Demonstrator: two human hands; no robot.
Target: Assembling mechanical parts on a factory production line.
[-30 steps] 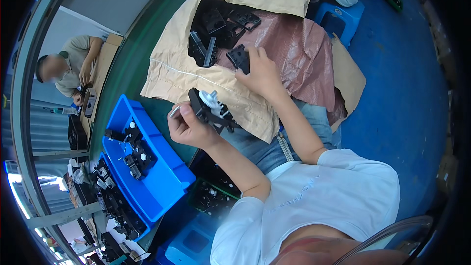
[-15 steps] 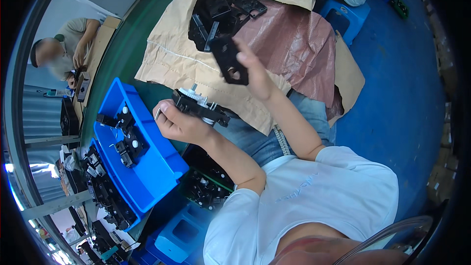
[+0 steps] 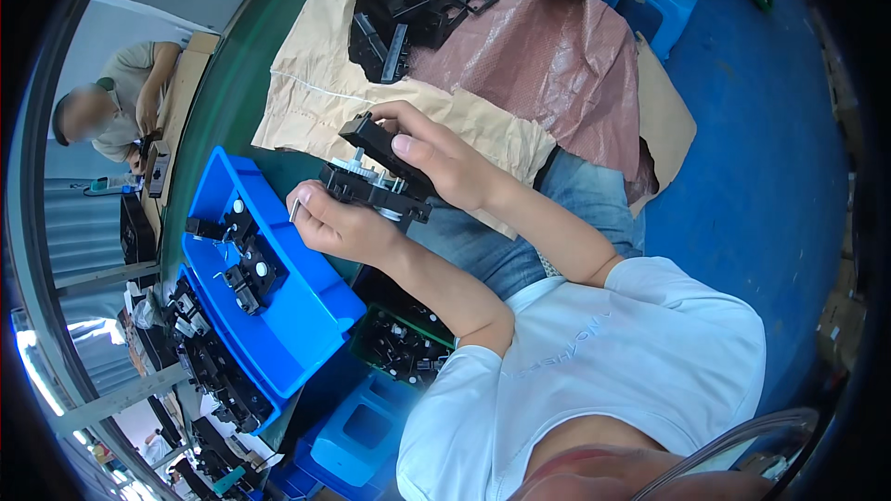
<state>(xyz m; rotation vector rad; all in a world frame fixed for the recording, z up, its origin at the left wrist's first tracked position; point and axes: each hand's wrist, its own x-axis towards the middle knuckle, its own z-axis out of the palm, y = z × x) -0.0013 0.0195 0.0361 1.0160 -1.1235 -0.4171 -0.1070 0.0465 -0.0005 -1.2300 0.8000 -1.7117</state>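
Note:
My left hand (image 3: 339, 227) is closed around a black gear assembly (image 3: 376, 193) with white gears and upright pins on its upper side. A thin metal rod (image 3: 295, 210) sticks out by the left fingertips. My right hand (image 3: 444, 160) grips a black plastic cover (image 3: 379, 141), tilted just above the gears. The cover's lower end is close to the assembly; whether the two touch I cannot tell. Beyond my hands an open paper sack (image 3: 316, 97) holds several loose black plastic parts (image 3: 408, 14).
At my left stands a blue bin (image 3: 306, 315) with several black assemblies (image 3: 246, 260) inside. More black parts (image 3: 213, 353) lie beside it. Below is a green-edged crate (image 3: 399, 343) of small parts, near a blue stool (image 3: 362, 431). A co-worker (image 3: 130, 93) sits at a far-left bench.
My right hand has brought the black cover down and left from near the sack, turning it over the gears. My left hand still holds the assembly in nearly the same place.

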